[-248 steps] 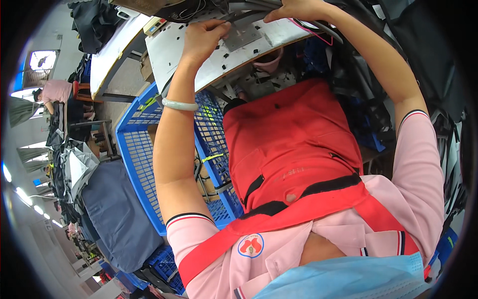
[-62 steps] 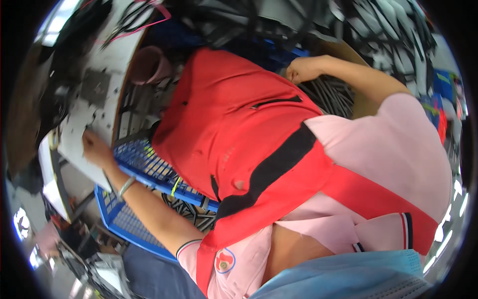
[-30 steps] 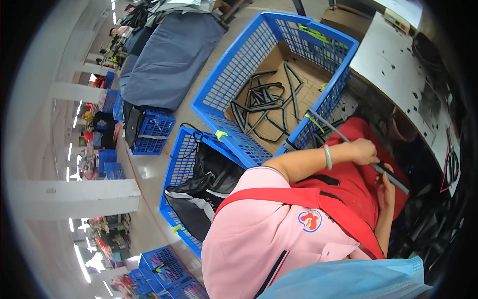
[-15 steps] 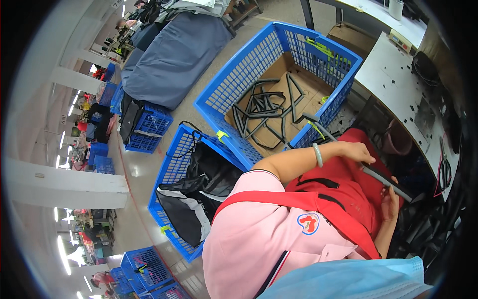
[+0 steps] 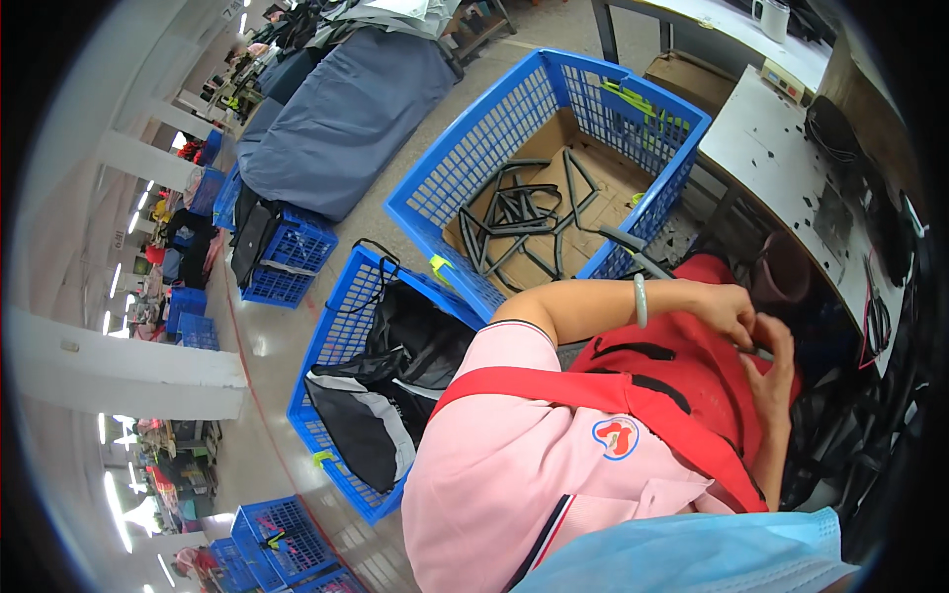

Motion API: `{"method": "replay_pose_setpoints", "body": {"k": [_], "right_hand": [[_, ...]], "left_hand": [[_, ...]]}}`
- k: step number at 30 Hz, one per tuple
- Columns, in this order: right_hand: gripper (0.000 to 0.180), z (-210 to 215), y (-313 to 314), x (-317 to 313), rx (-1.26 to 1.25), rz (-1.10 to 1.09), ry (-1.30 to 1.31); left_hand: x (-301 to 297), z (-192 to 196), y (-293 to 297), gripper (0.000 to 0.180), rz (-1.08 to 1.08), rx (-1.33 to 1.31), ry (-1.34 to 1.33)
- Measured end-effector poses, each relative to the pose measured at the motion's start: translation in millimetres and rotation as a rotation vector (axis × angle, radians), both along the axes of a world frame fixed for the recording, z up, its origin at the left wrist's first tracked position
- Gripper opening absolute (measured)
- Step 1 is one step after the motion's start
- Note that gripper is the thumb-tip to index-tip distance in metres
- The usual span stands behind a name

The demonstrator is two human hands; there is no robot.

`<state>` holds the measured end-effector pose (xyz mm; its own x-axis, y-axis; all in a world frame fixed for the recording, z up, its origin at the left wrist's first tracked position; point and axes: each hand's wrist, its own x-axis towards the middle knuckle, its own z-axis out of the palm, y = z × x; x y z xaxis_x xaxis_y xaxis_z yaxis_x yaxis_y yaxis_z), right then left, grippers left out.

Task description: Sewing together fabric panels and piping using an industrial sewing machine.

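Observation:
My left hand (image 5: 727,311), with a pale green bangle (image 5: 640,299) on its wrist, is closed over my lap on the red apron (image 5: 682,366). My right hand (image 5: 773,368) sits just below it, fingers curled, the two hands touching. Between them they grip a thin grey strip (image 5: 638,253), whose far end sticks out behind my left forearm. The part inside the hands is hidden.
A large blue crate (image 5: 474,168) lined with cardboard holds several black curved strips (image 5: 519,212). A second blue crate (image 5: 331,341) holds a black bag. A white worktable (image 5: 781,138) stands to the right, with dark parts beside it. A grey covered heap (image 5: 346,109) lies beyond.
My two hands have drawn closer together over the apron, and less of the grey strip shows. The view has shifted slightly; the crates have not moved.

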<state>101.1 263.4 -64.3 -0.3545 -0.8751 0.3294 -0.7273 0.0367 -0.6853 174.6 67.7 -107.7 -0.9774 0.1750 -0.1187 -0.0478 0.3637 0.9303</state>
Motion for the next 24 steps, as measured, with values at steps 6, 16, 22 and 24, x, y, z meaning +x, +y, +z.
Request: {"method": "replay_pose_setpoints", "body": {"k": [6, 16, 22, 24], "right_hand": [[0.051, 41.1, -3.4, -11.2, 0.297, -0.008, -0.416], [0.022, 15.0, -2.9, -51.8, 0.554, 0.154, -0.034], [0.022, 55.0, -10.0, -109.1, 0.38, -0.029, 0.209], [0.023, 74.1, -9.4, -119.7, 0.364, -0.079, 0.218]], "left_hand": [[-1.2, 45.0, 7.0, 0.023, -0.052, 0.211, 0.064], [-13.7, 15.1, -8.4, 0.016, -0.125, 0.302, -0.288], [-59.4, 76.4, -17.9, 0.018, -0.011, 0.056, 0.105], [-68.7, 100.3, -16.2, 0.02, 0.036, 0.214, -0.053]]}}
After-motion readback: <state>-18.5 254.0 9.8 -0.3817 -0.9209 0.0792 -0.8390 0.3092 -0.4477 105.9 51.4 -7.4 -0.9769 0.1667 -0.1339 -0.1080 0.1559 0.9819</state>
